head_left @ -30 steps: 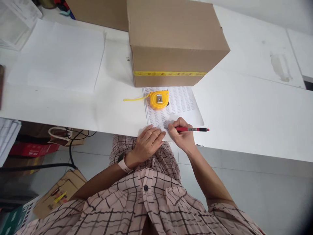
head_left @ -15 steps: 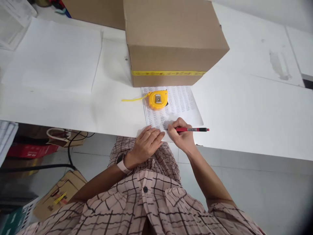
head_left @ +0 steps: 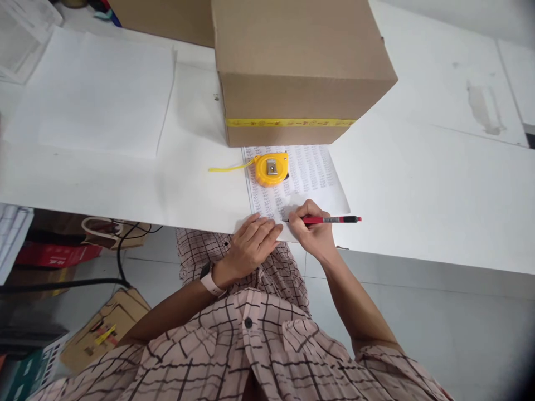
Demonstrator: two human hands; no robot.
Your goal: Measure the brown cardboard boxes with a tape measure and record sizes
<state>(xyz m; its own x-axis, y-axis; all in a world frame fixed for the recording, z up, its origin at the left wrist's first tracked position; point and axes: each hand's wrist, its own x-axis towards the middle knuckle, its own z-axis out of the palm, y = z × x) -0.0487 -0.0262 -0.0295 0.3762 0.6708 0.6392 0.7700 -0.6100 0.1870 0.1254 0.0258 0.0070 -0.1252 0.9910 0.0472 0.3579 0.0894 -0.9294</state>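
A sheet of paper point(head_left: 321, 194) covered in columns of handwriting lies at the table's front edge, its far end beneath or against a cardboard box. My right hand point(head_left: 311, 229) is closed around a red and black pen point(head_left: 334, 220), the tip touching the paper or just over it. Flat on the sheet's near edge rests my left hand point(head_left: 254, 239), fingers stretched out and holding nothing. On the paper, beyond both hands, sits a yellow tape measure point(head_left: 271, 169) with a short length of its blade out to the left.
The cardboard box point(head_left: 288, 97) with yellow tape stands behind the paper. Blank white sheets point(head_left: 104, 94) lie at the left of the white table point(head_left: 438, 211). Another box point(head_left: 167, 19) is at the back. Below the table edge are cables and flattened cardboard point(head_left: 104, 328).
My right hand and the pen have shifted very slightly to the right. The view has moved a little; the left hand stays on the paper and the tape measure lies as before.
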